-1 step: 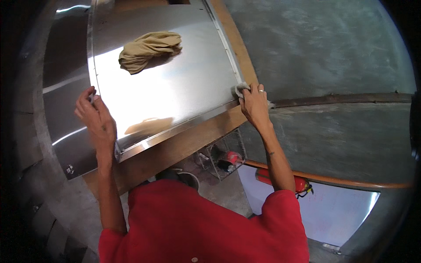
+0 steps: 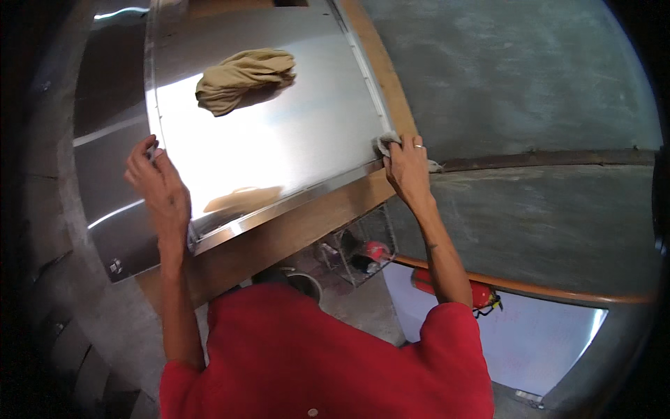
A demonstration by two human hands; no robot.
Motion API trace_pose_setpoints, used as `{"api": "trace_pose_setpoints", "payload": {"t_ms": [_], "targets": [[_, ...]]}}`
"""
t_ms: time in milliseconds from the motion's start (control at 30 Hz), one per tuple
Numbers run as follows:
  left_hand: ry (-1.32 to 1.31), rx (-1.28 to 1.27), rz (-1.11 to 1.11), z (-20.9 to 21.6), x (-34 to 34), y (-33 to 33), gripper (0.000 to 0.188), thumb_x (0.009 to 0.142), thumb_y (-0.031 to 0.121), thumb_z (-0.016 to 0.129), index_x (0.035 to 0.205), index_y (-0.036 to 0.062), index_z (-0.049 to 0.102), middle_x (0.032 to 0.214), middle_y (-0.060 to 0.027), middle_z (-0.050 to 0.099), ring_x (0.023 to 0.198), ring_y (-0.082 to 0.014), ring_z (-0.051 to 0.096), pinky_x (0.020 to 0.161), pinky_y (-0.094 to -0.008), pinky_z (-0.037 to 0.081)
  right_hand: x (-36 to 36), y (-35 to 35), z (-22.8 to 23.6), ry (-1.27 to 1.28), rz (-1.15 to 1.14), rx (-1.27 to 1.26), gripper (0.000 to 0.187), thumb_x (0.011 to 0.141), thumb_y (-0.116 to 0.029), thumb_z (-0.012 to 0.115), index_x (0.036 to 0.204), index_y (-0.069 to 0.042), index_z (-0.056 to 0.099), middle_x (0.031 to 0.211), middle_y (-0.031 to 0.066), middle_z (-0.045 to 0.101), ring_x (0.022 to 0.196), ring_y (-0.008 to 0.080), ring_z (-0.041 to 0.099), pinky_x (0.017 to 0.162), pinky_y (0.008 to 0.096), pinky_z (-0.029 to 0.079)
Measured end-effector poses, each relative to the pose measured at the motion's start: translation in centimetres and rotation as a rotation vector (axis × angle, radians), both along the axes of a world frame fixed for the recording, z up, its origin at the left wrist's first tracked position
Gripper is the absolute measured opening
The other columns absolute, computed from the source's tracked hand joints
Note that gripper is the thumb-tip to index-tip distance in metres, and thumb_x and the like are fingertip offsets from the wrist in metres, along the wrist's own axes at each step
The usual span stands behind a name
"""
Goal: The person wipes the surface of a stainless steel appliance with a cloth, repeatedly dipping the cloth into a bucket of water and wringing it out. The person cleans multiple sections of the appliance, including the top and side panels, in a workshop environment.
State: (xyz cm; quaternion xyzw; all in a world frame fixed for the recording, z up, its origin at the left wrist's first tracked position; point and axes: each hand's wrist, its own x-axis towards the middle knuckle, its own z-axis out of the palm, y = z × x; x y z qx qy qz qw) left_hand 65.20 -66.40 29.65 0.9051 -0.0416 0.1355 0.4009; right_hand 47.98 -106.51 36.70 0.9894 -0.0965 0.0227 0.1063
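Observation:
A shiny sheet-metal panel (image 2: 321, 129) with raised rims lies in front of me. At its near right corner my right hand (image 2: 408, 171) grips a small greyish-white rag (image 2: 386, 143), pressed against the rim. By the left rim is my left hand (image 2: 162, 185), its thumb and fingers pinched together. Something small and pale shows between those fingertips, too small to name. Farther up the panel rests a crumpled tan cloth (image 2: 246, 80), touched by neither hand.
A wooden board (image 2: 279, 255) edges the panel's near side. Another metal sheet (image 2: 115, 174) lies left. Below are a wire rack (image 2: 356, 255) and a bucket rim (image 2: 307, 285). A red fire extinguisher (image 2: 481, 293) and whiteboard (image 2: 530, 335) stand along the grey wall (image 2: 530, 216).
The whole scene has shifted slightly to the right in the picture. Both hands keep their places at the panel's rims, and the tan cloth lies as before.

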Motion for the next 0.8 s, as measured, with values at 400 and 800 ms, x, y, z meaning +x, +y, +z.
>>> {"api": "trace_pose_setpoints", "payload": {"t_ms": [400, 800], "targets": [[0.039, -0.228, 0.079, -1.5, 1.7, 0.4, 0.044, 0.111, 0.033, 0.037, 0.132, -0.0003, 0.056, 0.132, -0.0188, 0.056, 0.125, -0.034, 0.045, 0.107, -0.0478, 0.035, 4.9, 31.3, -4.2, -0.355, 0.377, 0.598, 0.014, 0.08, -0.014, 0.065, 0.085, -0.001, 0.068, 0.102, 0.0199, 0.066, 0.097, 0.0346, 0.064, 0.079, 0.0452, 0.052], [0.02, -0.263, 0.243, 1.2, -6.8, 14.8, 0.043, 0.112, 0.039, 0.04, 0.135, 0.0059, 0.056, 0.135, -0.0099, 0.057, 0.119, -0.0217, 0.055, 0.1, -0.0383, 0.044, 0.7, 8.2, -2.5, -0.247, 0.11, 0.262, 0.022, 0.092, -0.018, 0.065, 0.107, -0.002, 0.07, 0.111, 0.0171, 0.06, 0.104, 0.0381, 0.056, 0.088, 0.0512, 0.046]]}}
